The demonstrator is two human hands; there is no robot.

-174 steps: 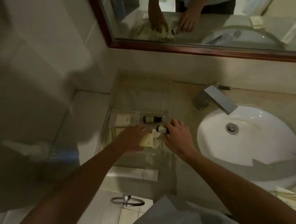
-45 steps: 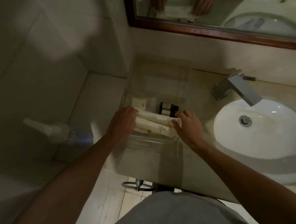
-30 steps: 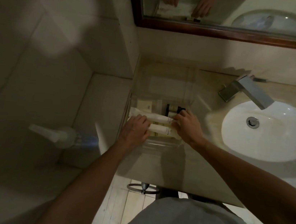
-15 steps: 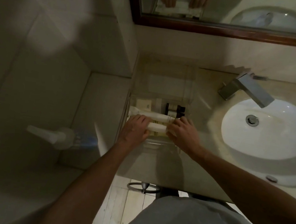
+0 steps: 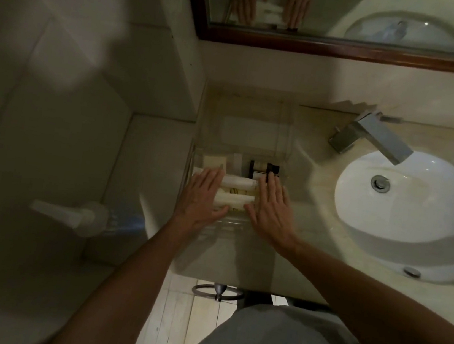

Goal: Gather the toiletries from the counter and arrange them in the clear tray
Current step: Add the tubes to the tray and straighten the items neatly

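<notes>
On a dim bathroom counter (image 5: 288, 266), a clear tray (image 5: 286, 162) is seen beside the wall, at nine o'clock from the white sink (image 5: 406, 201). Two white tubes (image 5: 236, 190) are laid crosswise in the tray, one behind the other, bracketed by a person's hands. The left hand (image 5: 202, 194) is pressed flat over the tubes' left ends, fingers extended and spread, nothing gripped. The right hand (image 5: 270, 203) is laid flat over their right ends, fingers likewise straight and unclenched. At twelve o'clock from the right hand's fingertips, small dark bottles (image 5: 263, 169) are seen lying in the tray; a pale sachet (image 5: 215, 161) lies at nine o'clock from them. A chrome faucet (image 5: 372, 136) is mounted at eleven o'clock from the sink. Both hands are reflected in the wood-framed mirror (image 5: 351, 51).
</notes>
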